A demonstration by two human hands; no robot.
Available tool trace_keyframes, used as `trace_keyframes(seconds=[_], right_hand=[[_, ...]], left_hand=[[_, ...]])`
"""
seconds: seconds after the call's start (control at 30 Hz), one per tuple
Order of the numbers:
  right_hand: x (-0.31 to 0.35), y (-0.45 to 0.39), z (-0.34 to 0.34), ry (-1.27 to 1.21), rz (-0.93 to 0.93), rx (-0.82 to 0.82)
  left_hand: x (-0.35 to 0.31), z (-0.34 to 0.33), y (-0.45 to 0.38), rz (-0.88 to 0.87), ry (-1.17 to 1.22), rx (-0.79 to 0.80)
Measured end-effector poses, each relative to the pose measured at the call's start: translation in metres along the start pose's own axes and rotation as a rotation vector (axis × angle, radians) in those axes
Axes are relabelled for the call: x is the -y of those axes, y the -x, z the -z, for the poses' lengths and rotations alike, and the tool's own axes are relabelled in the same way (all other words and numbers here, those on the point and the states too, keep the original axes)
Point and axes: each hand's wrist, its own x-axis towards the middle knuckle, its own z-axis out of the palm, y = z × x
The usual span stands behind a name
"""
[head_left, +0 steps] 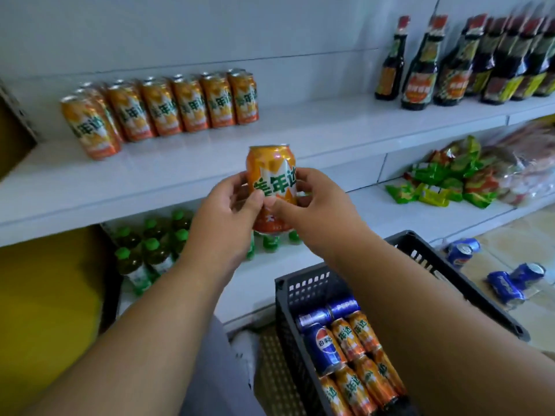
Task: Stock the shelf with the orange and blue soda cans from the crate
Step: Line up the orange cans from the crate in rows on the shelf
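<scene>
An orange soda can (271, 172) is held upright in front of the white shelf (300, 139), with my left hand (223, 217) gripping its left side and my right hand (318, 205) its right side. A row of several orange cans (162, 109) stands at the back left of that shelf. Below my right arm, the dark plastic crate (303, 289) holds several orange cans (357, 382) and a few blue cans (324, 346) lying on their sides.
Dark sauce bottles (468, 58) line the shelf's right end. Green-capped bottles (150, 253) and snack bags (450, 178) sit on the lower shelf. Loose blue cans (507, 283) lie on the floor right of the crate. A yellow box (45, 310) is at left.
</scene>
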Motion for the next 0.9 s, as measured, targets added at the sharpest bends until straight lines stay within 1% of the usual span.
trace_keyframes(seconds=[0.2, 0.4, 0.5, 0.57, 0.67, 0.73, 0.83, 0.87, 0.9], right_hand=[[0.045, -0.041, -0.048, 0.096, 0.099, 0.121], [0.077, -0.099, -0.109, 0.140, 0.239, 0.186], [0.081, -0.124, -0.140, 0.134, 0.260, 0.201], [0.079, -0.138, -0.158, 0.146, 0.265, 0.208], [0.072, -0.158, -0.182, 0.184, 0.278, 0.171], [0.065, -0.170, -0.197, 0.183, 0.251, 0.149], [0.058, -0.187, -0.216, 0.181, 0.213, 0.138], [0.057, -0.193, -0.222, 0.189, 0.215, 0.133], [0.058, -0.199, -0.228, 0.195, 0.217, 0.124]], left_hand=[[-0.015, 0.063, -0.029, -0.079, -0.078, -0.117], [-0.017, 0.135, -0.082, -0.156, -0.268, -0.211], [-0.010, 0.160, -0.105, -0.149, -0.390, -0.264], [-0.003, 0.172, -0.117, -0.134, -0.405, -0.269], [0.011, 0.186, -0.136, -0.075, -0.385, -0.276], [0.020, 0.196, -0.149, -0.051, -0.404, -0.380], [0.032, 0.215, -0.172, -0.003, -0.580, -0.654], [0.035, 0.221, -0.181, 0.034, -0.594, -0.707], [0.039, 0.225, -0.190, 0.082, -0.570, -0.724]])
